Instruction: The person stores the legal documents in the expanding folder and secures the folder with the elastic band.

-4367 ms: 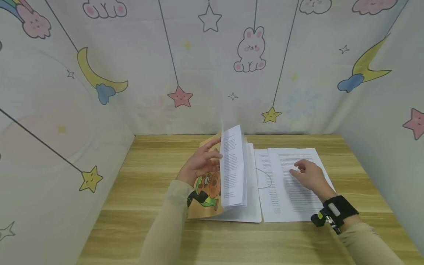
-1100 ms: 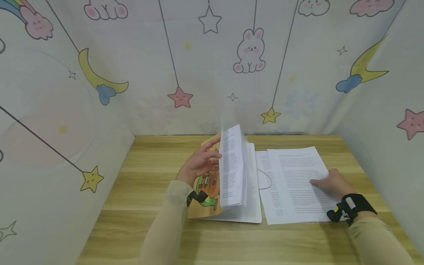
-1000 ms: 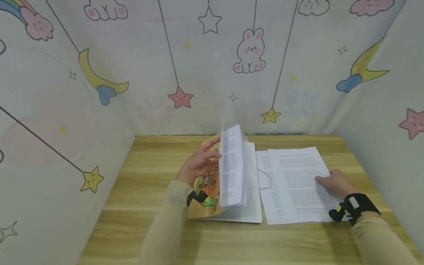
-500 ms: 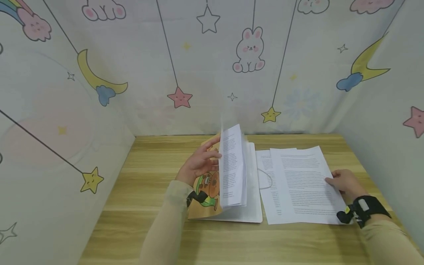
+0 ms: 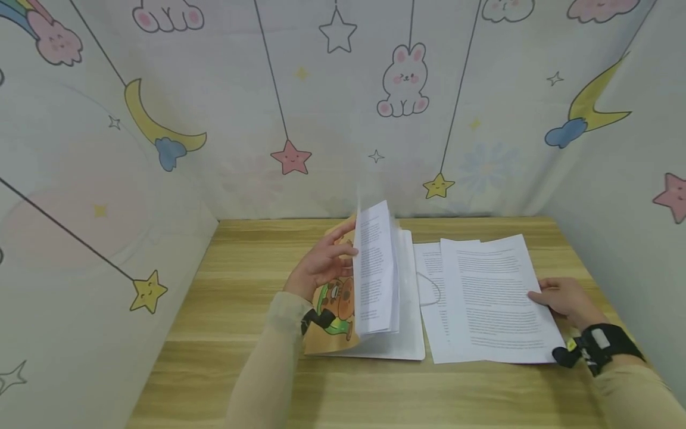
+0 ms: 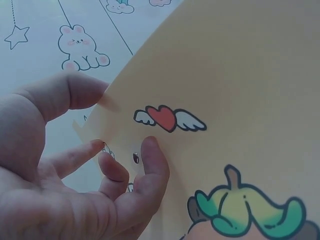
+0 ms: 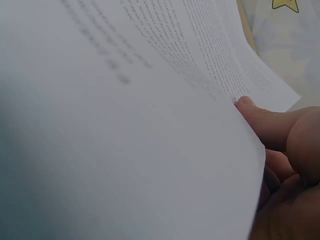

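While folder (image 5: 343, 295) is gripped half-open by left hand (image 5: 320, 268) near far edge of tabletop (image 5: 246, 280), printed sheet (image 5: 493, 298) is pinched by right hand (image 5: 565, 299) toward right edge; likely light, limp, easily creased, best held along side.

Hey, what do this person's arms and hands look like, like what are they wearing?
Both arms have long, plain cream sleeves. The left hand and right hand wear no gloves. The right wrist has a wide black band with a pale rectangular patch and a small yellow spot. The left has a dark strap with a black piece. No cables are visible.
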A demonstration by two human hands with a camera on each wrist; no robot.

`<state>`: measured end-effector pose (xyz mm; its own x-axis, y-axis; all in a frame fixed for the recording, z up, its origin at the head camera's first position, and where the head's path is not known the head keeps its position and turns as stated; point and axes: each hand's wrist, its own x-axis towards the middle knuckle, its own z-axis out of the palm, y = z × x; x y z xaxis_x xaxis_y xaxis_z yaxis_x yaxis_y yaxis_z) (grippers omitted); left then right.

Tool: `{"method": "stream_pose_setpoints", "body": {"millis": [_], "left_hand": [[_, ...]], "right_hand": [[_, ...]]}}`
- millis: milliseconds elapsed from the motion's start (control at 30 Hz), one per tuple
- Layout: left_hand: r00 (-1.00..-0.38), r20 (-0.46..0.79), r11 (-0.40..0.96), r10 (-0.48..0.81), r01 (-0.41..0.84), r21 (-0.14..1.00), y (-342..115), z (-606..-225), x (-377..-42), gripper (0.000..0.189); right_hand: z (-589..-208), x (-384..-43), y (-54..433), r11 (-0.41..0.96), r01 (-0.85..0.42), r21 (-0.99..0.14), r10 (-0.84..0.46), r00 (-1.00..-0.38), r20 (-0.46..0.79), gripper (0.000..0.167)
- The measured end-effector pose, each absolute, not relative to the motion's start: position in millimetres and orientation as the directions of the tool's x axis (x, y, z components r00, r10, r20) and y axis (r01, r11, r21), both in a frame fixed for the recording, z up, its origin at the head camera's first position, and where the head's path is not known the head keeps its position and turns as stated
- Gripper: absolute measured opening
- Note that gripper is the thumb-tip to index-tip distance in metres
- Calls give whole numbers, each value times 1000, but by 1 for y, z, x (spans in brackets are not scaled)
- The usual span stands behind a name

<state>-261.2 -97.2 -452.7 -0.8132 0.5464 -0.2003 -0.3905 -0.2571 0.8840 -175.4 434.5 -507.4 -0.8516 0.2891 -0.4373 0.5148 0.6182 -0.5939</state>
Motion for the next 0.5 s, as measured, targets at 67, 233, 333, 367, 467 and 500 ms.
{"method": "stream_pose_setpoints", "body": {"millis": [67,233,333,367,467,500], "left_hand": [[-814,-203,-257,545,-392,883,-97,-452,-261,81],[-813,-202,-256,546,-391,884,-97,-452,-260,81],[-813,-201,-258,546,-392,883,-97,-452,-261,82],[-813,-200,-258,547,-390,884,-97,-452,-260,82],[-814,-195,-262,547,-388,883,-98,-452,-260,82],[-814,-194,-263,548,-388,883,-98,-451,-260,82]], "right_hand": [[-508,-173,434,600,511,-616,287,-856,-430,54],[-507,-168,435,563,470,-679,264,-881,-392,60],[-507,-166,435,571,441,-692,256,-897,-360,61],[-506,-165,435,576,433,-693,256,-901,-350,60],[-505,-164,435,594,412,-691,264,-911,-317,60],[-505,-163,435,598,409,-690,270,-913,-307,60]]}}
